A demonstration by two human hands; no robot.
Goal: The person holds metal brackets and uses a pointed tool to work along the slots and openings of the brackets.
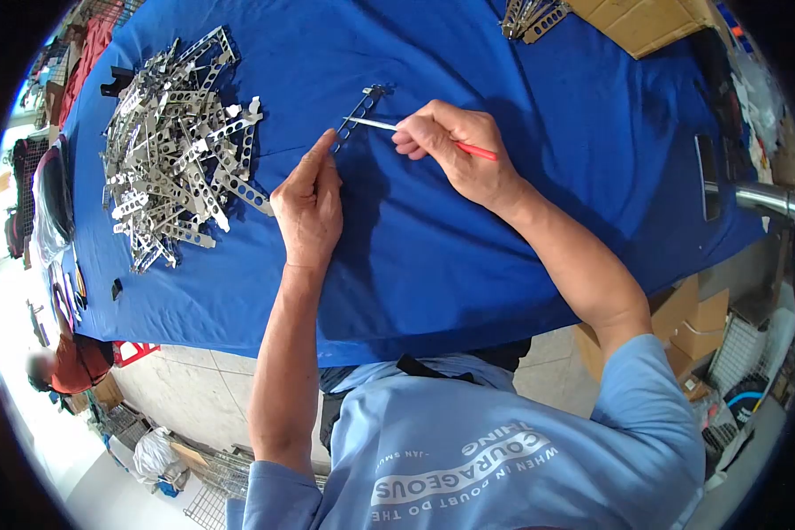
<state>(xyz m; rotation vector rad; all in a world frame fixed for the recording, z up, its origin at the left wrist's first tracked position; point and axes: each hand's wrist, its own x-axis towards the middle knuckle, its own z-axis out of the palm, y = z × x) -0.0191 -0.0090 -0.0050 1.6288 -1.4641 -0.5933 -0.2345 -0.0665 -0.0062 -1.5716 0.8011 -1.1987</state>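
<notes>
My left hand [311, 199] is closed, its thumb and fingers pinching the lower end of a perforated metal strip [353, 117]. The strip is narrow, has a row of holes and slants up and to the right, with a small bent tab at its far end. In my right hand [459, 146] is a slim red-handled tool [477, 150] with a thin pale shaft. The shaft points left, and its tip meets or crosses the strip near its middle. Whether the tip sits in a hole is too small to tell.
A big heap of similar metal strips [172, 150] lies left on the blue cloth [468, 265]. More strips [534, 18] sit at the top beside a cardboard box [640, 22]. A phone-like dark slab [707, 177] lies at the right edge. Another person [84, 364] is at lower left.
</notes>
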